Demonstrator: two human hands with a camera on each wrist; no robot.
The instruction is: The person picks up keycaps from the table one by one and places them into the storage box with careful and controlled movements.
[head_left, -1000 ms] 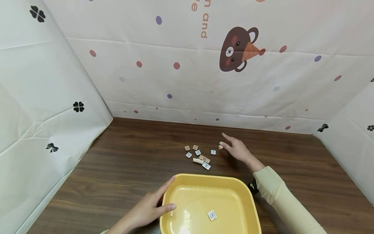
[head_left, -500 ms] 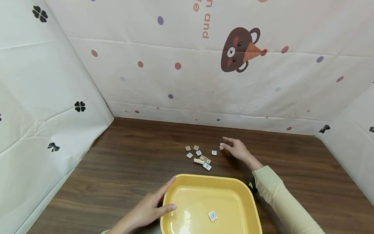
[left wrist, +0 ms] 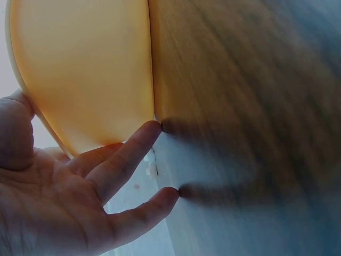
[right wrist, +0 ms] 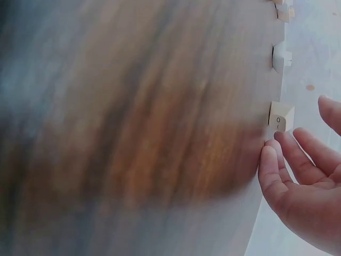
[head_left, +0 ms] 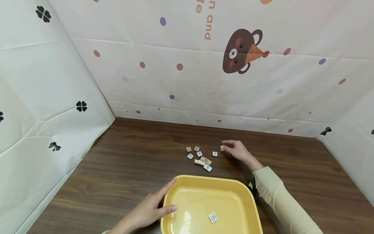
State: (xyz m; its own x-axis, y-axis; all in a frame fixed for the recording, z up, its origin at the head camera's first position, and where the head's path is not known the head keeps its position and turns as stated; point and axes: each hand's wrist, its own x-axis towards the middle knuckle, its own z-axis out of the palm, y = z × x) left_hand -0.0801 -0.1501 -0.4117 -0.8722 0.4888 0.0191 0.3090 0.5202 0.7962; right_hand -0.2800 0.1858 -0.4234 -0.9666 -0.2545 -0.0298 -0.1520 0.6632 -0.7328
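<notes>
My left hand point(head_left: 147, 209) holds the left wall of a yellow plastic tray point(head_left: 207, 179), thumb over the rim and fingers along the outside. In the left wrist view two fingertips reach down to the table. My right hand point(head_left: 239, 151) is low over the far part of the table at a cream keycap point(right wrist: 281, 116) marked with a 0. Its fingertips are right at the keycap, while the thumb point(right wrist: 330, 113) stands apart in the right wrist view. A white keycap point(head_left: 213, 217) lies inside the tray.
Left of my right hand lie a white keycap point(head_left: 215, 154), a wider white keycap point(head_left: 208, 167), a long tan keycap point(head_left: 206, 160), a cream one on its side point(head_left: 199, 162) and several small ones. White patterned cloth point(head_left: 152, 81) walls the dark wooden table point(head_left: 122, 156) at back and sides.
My right hand has lowered slightly toward the cream keycap, its fingers drawing in closer around it. The left hand stays on the tray.
</notes>
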